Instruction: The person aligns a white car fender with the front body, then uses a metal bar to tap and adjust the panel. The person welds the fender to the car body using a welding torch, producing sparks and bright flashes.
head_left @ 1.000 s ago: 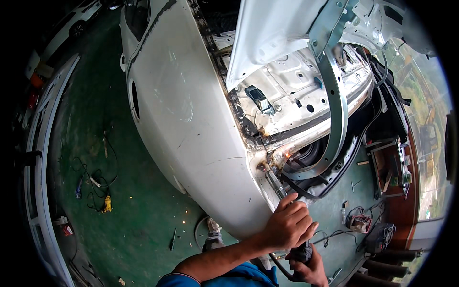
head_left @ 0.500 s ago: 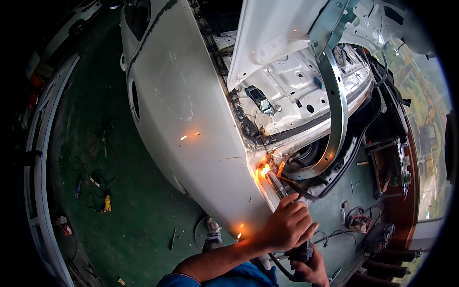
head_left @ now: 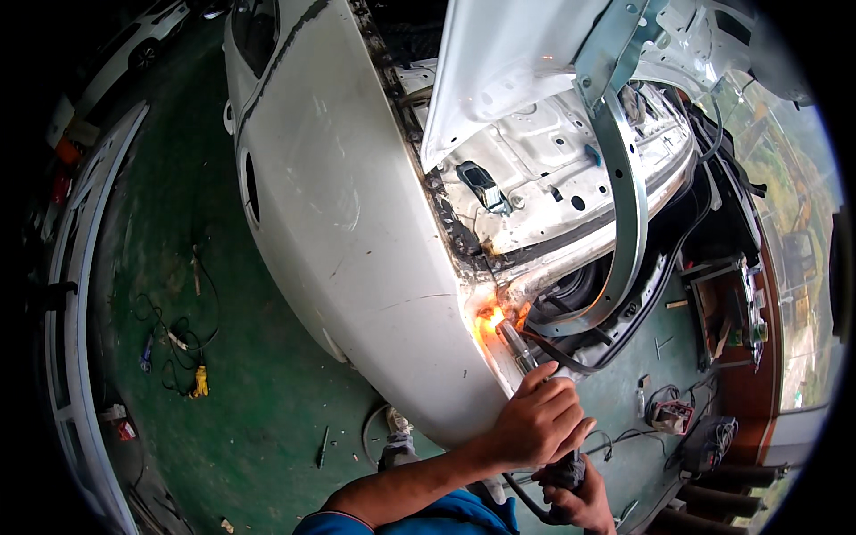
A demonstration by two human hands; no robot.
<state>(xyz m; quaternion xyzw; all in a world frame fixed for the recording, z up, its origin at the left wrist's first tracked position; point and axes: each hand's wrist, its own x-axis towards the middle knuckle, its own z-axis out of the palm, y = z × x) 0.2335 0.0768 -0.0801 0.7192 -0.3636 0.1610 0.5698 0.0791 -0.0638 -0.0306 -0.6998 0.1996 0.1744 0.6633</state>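
Left hand (head_left: 535, 423) and right hand (head_left: 580, 499) both clenched around grinder (head_left: 522, 348), tip sparking at rear corner edge of car body (head_left: 357, 223) (cables (head_left: 178, 348) strewn over green floor (head_left: 267, 410) leftward).

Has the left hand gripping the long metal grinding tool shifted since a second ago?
No. The left hand sits at the same spot below the white car body's corner seam; only sparks have appeared.

Car panel (head_left: 357, 241) glossy painted metal; seam (head_left: 464, 241) perhaps rusty, rough.
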